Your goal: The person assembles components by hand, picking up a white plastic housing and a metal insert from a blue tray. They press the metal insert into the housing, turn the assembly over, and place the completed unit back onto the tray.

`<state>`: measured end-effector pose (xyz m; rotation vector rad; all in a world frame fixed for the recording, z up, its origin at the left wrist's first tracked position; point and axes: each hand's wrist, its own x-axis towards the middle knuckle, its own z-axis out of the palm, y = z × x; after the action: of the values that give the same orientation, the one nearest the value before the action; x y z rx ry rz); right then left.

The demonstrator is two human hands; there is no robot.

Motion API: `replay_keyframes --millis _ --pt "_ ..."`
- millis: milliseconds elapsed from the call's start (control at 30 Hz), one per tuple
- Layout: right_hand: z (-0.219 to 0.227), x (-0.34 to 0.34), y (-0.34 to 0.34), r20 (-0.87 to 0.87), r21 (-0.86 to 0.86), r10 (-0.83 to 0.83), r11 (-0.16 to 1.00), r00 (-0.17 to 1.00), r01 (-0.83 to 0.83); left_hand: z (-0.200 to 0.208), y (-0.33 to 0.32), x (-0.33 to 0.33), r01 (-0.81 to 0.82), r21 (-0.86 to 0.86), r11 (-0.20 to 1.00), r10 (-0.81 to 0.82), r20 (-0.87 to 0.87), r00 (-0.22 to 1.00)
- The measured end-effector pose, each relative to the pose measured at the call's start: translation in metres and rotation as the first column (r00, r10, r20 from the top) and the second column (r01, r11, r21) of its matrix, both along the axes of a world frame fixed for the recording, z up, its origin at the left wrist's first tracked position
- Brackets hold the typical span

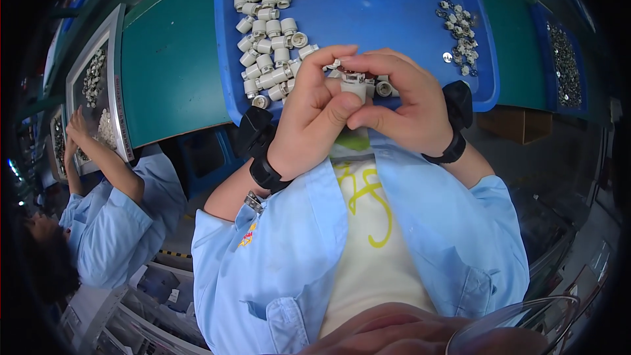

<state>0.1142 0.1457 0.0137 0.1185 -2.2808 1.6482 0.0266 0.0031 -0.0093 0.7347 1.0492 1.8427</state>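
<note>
Both hands meet over the near edge of a blue tray. Between them is a white cylindrical lamp socket, its slotted end with metal bits pointing up and away. My left hand is closed on it, thumb along its near side. From the other side, the fingers of my right hand curl over its top, with the thumb close to its lower end. A small white-and-metal piece shows at my left fingertips; which hand holds it is unclear. Fingers partly cover the socket.
Many white sockets are heaped along the tray's left side, several behind my hands. Small white-and-metal parts lie at its right. A blue bin of small metal parts stands farther right. At left, a co-worker's hands are over a framed tray.
</note>
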Motion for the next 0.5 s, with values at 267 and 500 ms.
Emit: replay_keyframes --millis 267,500 --pt "-0.002 0.036 0.012 0.048 -0.227 -0.178 0.956 0.983 0.184 0.015 0.008 0.011 0.121 -0.175 0.977 -0.136 -0.078 0.988" --pt "-0.007 0.12 0.072 0.019 -0.493 -0.448 0.774 0.894 0.398 0.008 0.001 0.005 0.133 -0.27 0.954 -0.173 -0.129 0.976"
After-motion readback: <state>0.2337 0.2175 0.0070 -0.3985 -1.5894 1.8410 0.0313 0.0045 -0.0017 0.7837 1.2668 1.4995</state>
